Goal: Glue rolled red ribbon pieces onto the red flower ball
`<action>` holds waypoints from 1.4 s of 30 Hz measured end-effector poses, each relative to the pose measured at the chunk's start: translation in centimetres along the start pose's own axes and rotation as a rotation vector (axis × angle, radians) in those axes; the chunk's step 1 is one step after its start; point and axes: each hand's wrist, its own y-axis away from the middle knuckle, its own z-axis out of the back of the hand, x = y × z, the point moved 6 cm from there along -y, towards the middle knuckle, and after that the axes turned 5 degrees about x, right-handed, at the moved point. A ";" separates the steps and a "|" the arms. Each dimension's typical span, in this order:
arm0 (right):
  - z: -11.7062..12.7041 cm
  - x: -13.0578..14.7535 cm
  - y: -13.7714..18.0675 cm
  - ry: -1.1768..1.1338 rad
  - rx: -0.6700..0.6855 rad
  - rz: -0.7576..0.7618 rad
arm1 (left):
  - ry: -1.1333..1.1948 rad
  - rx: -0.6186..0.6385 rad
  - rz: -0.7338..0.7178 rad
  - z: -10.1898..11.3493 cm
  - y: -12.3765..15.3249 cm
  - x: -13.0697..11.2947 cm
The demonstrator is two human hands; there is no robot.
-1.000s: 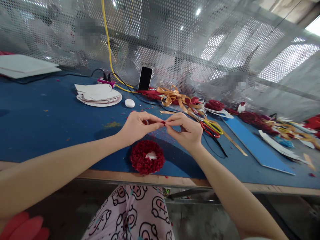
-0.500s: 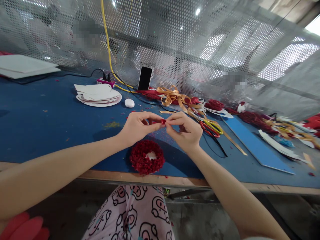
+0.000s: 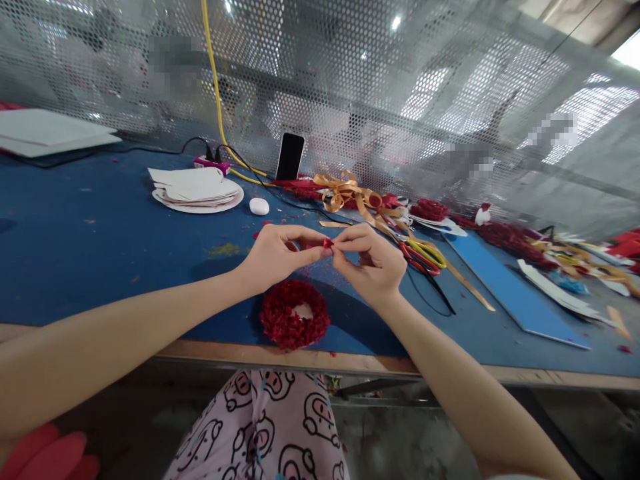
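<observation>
My left hand (image 3: 277,253) and my right hand (image 3: 373,263) meet above the blue table (image 3: 100,260), fingertips pinched together on a tiny red piece (image 3: 327,243). Both hands are closed around it. Below them, near the table's front edge, lies a dark red ruffled ring (image 3: 295,313) with a white centre. Neither hand touches the ring.
Red and yellow scissors (image 3: 423,257) lie right of my right hand. Gold ribbon (image 3: 350,193), a phone (image 3: 291,157) leaning on the mesh wall, a white oval object (image 3: 259,206), a stack of white paper pieces (image 3: 196,189), a blue board (image 3: 510,290) and red scraps lie farther back.
The hands have stayed pinched together; the fingers have shifted slightly on the red piece, which shows a little more between the fingertips.
</observation>
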 end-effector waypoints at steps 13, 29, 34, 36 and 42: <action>-0.2 0.3 -0.1 0.001 0.025 0.022 | 0.064 0.017 -0.028 0.0 -0.3 0.3; -0.1 0.3 -0.4 0.034 0.126 0.096 | 0.118 0.020 0.060 0.3 -0.8 1.2; 0.1 -0.4 -0.3 0.073 0.195 0.076 | 0.068 0.078 0.117 0.5 -1.0 1.4; 0.1 -0.5 -0.2 0.087 0.205 0.075 | 0.064 0.117 0.137 0.4 -1.1 1.6; 0.0 -0.7 -0.2 0.074 0.247 0.112 | 0.068 0.241 0.167 0.3 -1.3 2.0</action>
